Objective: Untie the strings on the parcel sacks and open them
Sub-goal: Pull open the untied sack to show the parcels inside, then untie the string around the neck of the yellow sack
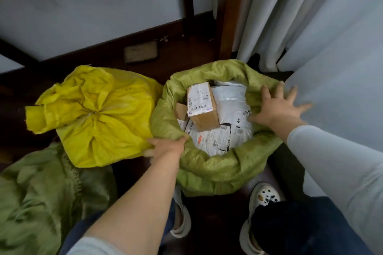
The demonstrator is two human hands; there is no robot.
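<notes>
An olive-green woven sack (215, 167) stands open in the middle, its rim rolled outward. Inside lie a brown cardboard box (202, 105) with a label and several white parcel bags (232, 107). My left hand (167, 146) grips the sack's near-left rim. My right hand (277, 105) lies with fingers spread on the right rim. A yellow sack (97, 116) stands to the left, its mouth bunched and tied with a string at the centre. A third green sack (41, 194) lies at the lower left.
White curtains (310, 27) hang at the right, close to the open sack. A dark wooden frame with pale panels (103, 14) runs behind the sacks. My feet in pale shoes (263, 196) stand on the dark floor just below the open sack.
</notes>
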